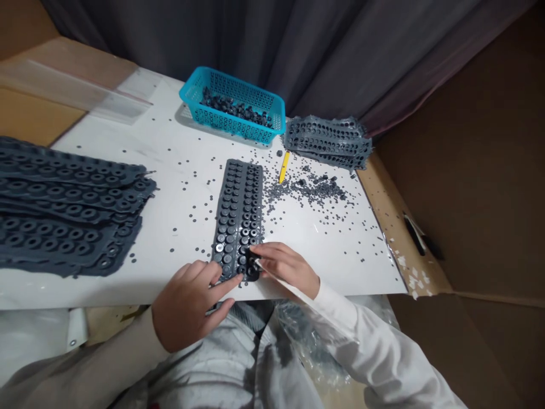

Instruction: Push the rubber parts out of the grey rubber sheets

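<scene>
A dark grey moulded rubber sheet [239, 204], set with rows of round ring-shaped parts, lies lengthwise in front of me on the white table. My left hand [191, 298] is at its near end, index finger stretched onto the sheet's edge, thumb apart, other fingers curled; it grips nothing. My right hand [287, 267] is closed at the near right corner, pinching a thin pale tool [283, 287] that runs back along the wrist. Its tip is at the last rings, and its exact kind is unclear. Small dark discs [289, 193] lie scattered right of the sheet.
A blue plastic basket [234, 122] holding small dark parts stands at the back. Right of it are perforated rubber sheets [327, 139] and a yellow pointed tool [284, 167]. More ringed rubber sheets [68, 210] are stacked left. Clear plastic bags [97, 96] lie back left; cardboard [447, 170] borders the right.
</scene>
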`<state>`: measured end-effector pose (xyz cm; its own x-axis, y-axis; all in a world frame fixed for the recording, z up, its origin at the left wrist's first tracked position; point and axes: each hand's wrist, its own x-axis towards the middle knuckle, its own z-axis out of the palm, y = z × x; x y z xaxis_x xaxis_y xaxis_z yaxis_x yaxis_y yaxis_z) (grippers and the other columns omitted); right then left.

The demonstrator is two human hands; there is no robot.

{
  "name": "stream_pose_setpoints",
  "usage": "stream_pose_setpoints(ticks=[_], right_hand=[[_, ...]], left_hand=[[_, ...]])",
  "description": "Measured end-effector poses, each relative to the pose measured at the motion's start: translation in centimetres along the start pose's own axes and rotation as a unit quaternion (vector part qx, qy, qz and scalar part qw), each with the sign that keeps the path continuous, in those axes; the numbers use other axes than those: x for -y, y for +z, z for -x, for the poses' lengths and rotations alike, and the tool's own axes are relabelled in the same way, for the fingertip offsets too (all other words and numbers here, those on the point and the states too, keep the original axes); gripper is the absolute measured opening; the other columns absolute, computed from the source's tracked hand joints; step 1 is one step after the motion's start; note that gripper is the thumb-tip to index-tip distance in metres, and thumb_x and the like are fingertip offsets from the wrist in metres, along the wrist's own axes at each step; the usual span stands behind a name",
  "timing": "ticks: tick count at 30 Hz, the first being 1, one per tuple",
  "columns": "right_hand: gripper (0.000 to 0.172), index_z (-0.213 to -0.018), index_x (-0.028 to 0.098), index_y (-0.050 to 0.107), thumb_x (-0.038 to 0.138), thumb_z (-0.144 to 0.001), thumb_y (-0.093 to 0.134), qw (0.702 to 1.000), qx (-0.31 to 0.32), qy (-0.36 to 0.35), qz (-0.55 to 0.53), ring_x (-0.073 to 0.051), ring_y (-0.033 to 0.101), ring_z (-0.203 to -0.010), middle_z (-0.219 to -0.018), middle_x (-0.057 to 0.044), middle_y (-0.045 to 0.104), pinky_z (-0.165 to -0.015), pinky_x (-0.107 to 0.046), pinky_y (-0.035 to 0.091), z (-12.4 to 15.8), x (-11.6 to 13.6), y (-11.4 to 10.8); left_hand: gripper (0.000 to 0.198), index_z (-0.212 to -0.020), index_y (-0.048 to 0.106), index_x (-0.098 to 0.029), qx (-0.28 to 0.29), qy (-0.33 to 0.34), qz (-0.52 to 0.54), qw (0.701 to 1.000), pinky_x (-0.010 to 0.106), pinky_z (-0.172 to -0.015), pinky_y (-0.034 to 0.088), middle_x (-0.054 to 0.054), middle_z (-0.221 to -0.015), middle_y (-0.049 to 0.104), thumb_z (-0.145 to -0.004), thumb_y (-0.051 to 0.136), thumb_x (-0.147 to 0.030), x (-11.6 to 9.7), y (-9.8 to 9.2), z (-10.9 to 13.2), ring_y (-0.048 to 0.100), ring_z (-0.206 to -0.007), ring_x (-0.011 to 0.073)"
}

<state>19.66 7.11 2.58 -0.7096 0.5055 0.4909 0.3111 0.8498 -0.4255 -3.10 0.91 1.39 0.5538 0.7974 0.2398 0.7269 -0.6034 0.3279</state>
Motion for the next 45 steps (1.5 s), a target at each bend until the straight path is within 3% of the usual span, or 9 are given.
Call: stream_pose_setpoints(ticks=[3, 7, 16, 20, 23, 26, 31, 40, 45], right_hand=[[0.009, -0.095, 0.014, 0.055, 0.021, -0.090, 0.052, 0.996, 0.011, 0.004, -0.085, -0.021, 0.055, -0.113, -0.113, -0.017, 0.064, -0.088, -0.037, 0.053, 0.0, -0.1, 0.2], [0.011, -0.094, 0.012, 0.056, 0.021, -0.090, 0.052, 0.994, 0.023, 0.010, -0.106, -0.021, 0.054, -0.113, -0.114, -0.018, 0.063, -0.090, -0.037, 0.052, 0.2, 0.0, 0.4], [0.003, -0.083, 0.014, 0.057, 0.015, -0.086, 0.057, 0.995, 0.047, -0.075, 0.052, -0.020, 0.058, -0.106, -0.110, -0.012, 0.067, -0.085, -0.033, 0.055, -0.4, -0.2, 0.2], [0.016, -0.071, 0.017, 0.052, 0.008, -0.083, 0.058, 0.982, 0.015, -0.132, 0.130, -0.018, 0.063, -0.091, -0.106, -0.012, 0.068, -0.071, -0.030, 0.057, -0.9, -0.6, 0.5], [0.013, -0.075, 0.016, 0.052, 0.007, -0.084, 0.056, 0.985, 0.001, -0.098, 0.144, -0.018, 0.063, -0.090, -0.109, -0.016, 0.066, -0.070, -0.031, 0.057, -1.2, -0.8, 0.2], [0.003, -0.089, 0.016, 0.054, 0.014, -0.088, 0.054, 0.996, 0.015, -0.038, 0.078, -0.019, 0.060, -0.099, -0.111, -0.015, 0.065, -0.078, -0.034, 0.057, -1.4, -1.0, -0.2], [0.008, -0.093, 0.015, 0.056, 0.022, -0.089, 0.053, 0.999, 0.048, -0.009, -0.018, -0.020, 0.056, -0.110, -0.113, -0.015, 0.065, -0.089, -0.036, 0.054, -1.2, -0.9, -0.4], [0.005, -0.090, 0.015, 0.056, 0.012, -0.087, 0.053, 0.991, 0.067, -0.065, 0.100, -0.021, 0.057, -0.109, -0.114, -0.016, 0.065, -0.085, -0.035, 0.055, -1.4, -1.3, -0.1], [0.007, -0.093, 0.016, 0.054, 0.011, -0.089, 0.050, 0.996, 0.031, 0.001, 0.084, -0.020, 0.056, -0.110, -0.115, -0.017, 0.063, -0.086, -0.036, 0.055, -1.7, -1.7, -0.5]], left_hand=[[0.030, -0.112, 0.061, -0.026, -0.010, 0.012, -0.015, 1.000, 0.034, -0.065, 0.032, 0.004, -0.080, 0.048, -0.083, 0.056, -0.028, 0.0, 0.1, 0.1, 0.041, -0.071, 0.0208], [0.029, -0.111, 0.062, -0.026, -0.024, 0.017, -0.017, 0.999, 0.034, -0.064, 0.031, 0.004, -0.080, 0.047, -0.083, 0.056, -0.027, 0.2, 0.3, 0.3, 0.041, -0.070, 0.0207], [0.028, -0.110, 0.062, -0.026, -0.009, 0.005, 0.011, 1.000, 0.033, -0.064, 0.030, 0.004, -0.079, 0.046, -0.083, 0.056, -0.027, 0.1, 0.3, 0.0, 0.040, -0.071, 0.0208], [0.026, -0.107, 0.063, -0.026, 0.002, -0.007, 0.029, 1.000, 0.033, -0.065, 0.030, 0.004, -0.079, 0.046, -0.082, 0.057, -0.026, -0.1, 0.0, -0.1, 0.041, -0.072, 0.0208], [0.026, -0.107, 0.063, -0.026, 0.005, -0.011, 0.034, 0.999, 0.033, -0.065, 0.030, 0.003, -0.079, 0.045, -0.081, 0.057, -0.025, -0.1, -0.1, 0.0, 0.040, -0.072, 0.0206], [0.027, -0.107, 0.062, -0.027, 0.003, -0.010, 0.036, 0.999, 0.033, -0.065, 0.030, 0.003, -0.079, 0.045, -0.081, 0.057, -0.025, 0.0, 0.0, 0.0, 0.040, -0.072, 0.0203], [0.027, -0.108, 0.062, -0.027, 0.003, -0.013, 0.043, 0.999, 0.032, -0.065, 0.030, 0.003, -0.079, 0.045, -0.081, 0.057, -0.025, 0.0, 0.1, 0.0, 0.041, -0.072, 0.0202], [0.027, -0.108, 0.062, -0.027, 0.003, -0.015, 0.048, 0.999, 0.032, -0.065, 0.030, 0.003, -0.079, 0.045, -0.082, 0.057, -0.025, 0.0, 0.0, -0.1, 0.041, -0.072, 0.0202], [0.027, -0.107, 0.062, -0.026, -0.005, -0.006, 0.053, 0.999, 0.032, -0.064, 0.030, 0.003, -0.078, 0.045, -0.081, 0.058, -0.024, 0.1, 0.1, -0.1, 0.041, -0.071, 0.0197]])
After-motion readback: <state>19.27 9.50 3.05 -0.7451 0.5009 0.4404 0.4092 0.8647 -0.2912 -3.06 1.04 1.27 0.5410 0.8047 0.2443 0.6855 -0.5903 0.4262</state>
